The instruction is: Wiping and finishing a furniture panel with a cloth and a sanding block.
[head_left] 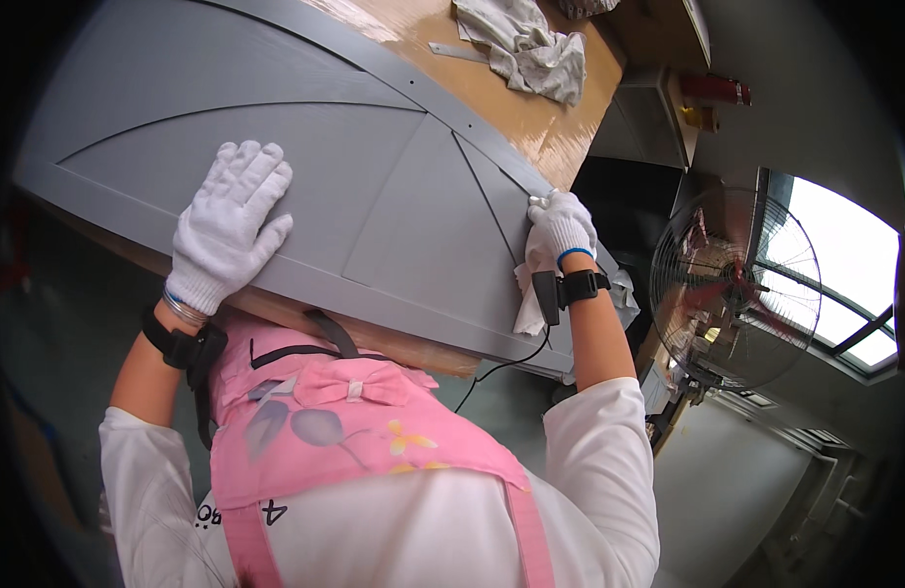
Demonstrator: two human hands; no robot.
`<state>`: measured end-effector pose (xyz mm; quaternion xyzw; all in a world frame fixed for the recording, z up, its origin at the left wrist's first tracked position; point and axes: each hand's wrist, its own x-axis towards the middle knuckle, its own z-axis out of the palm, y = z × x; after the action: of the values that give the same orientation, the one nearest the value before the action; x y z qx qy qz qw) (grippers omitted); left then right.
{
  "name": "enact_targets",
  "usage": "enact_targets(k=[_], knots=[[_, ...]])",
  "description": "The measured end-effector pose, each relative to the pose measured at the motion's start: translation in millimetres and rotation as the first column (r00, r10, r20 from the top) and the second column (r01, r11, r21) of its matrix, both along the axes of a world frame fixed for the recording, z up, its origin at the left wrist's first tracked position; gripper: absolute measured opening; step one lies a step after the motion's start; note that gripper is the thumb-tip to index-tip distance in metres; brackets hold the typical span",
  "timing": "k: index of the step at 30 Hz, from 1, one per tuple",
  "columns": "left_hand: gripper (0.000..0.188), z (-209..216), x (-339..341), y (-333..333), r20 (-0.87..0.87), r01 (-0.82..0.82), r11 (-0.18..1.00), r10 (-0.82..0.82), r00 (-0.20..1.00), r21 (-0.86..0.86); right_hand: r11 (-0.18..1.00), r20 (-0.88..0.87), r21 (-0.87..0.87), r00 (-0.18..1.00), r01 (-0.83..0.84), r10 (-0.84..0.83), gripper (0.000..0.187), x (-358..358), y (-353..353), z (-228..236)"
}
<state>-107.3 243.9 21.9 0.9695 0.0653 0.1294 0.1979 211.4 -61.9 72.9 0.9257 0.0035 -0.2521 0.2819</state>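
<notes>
A large grey panel [305, 186] with raised frame strips and slanting braces lies flat in front of me. My left hand [230, 218], in a white knit glove, rests palm down on its near left part, fingers stretched out. At the panel's right end my right hand [560, 227], gloved too, has its fingers curled round a whitish cloth [529, 309]. The cloth hangs below that hand over the panel's surface. The fingertips touch the far right edge strip.
Beyond the panel is a tan, film-covered work surface [452, 78] with a crumpled rag [536, 54] and a metal ruler [459, 52]. A big caged fan [734, 279] stands at the right, near a bright window [844, 255]. A black cable [501, 367] dangles from my right wrist.
</notes>
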Motion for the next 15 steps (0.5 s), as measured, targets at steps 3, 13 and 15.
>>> enact_targets(k=[3, 13, 15], knots=[[0.054, -2.1, -1.2, -0.5, 0.005, -0.009, 1.000, 0.009, 1.000, -0.001, 0.971, -0.155, -0.054, 0.962, -0.235, 0.224, 0.037, -30.0, 56.6, 27.5], [0.053, -2.5, -0.4, -3.3, 0.004, -0.005, 1.000, 0.005, 1.000, 0.007, 0.918, -0.072, -0.063, 0.919, -0.391, 0.386, 0.039, -8.6, -0.5, -12.2], [0.053, -2.9, 0.5, -4.8, -0.005, 0.005, 0.999, -0.005, 1.000, 0.035, 0.942, -0.028, 0.006, 0.941, -0.337, 0.337, 0.041, -14.0, 26.2, -15.9]])
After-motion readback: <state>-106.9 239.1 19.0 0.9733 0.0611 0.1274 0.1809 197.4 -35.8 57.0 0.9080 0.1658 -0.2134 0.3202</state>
